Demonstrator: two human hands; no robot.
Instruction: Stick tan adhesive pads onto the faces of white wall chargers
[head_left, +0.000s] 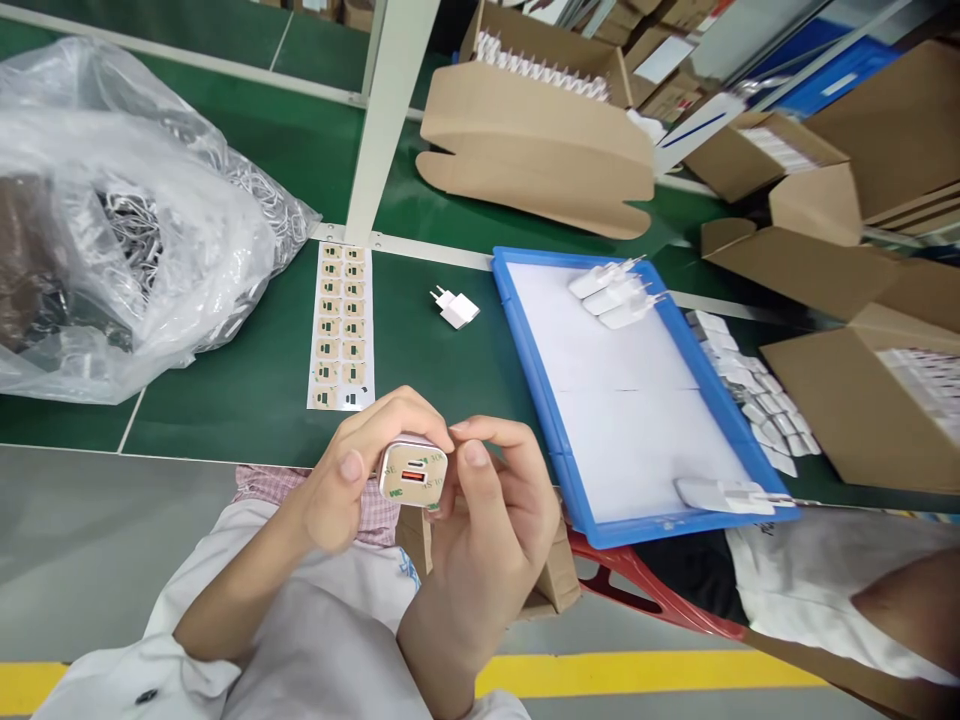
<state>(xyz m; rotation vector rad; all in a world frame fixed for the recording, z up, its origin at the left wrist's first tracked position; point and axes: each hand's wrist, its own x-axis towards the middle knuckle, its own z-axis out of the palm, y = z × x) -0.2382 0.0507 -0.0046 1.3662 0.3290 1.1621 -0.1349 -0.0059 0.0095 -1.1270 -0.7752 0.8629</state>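
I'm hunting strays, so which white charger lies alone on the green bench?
The white charger lying between the sticker sheet and the blue tray; the others are held, in the tray, or bunched beyond it.

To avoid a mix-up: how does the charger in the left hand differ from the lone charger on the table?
The held charger shows its ports and a tan sticker; the lone charger shows its prongs. The held charger is in the left hand; the lone charger lies on the table. Both are white.
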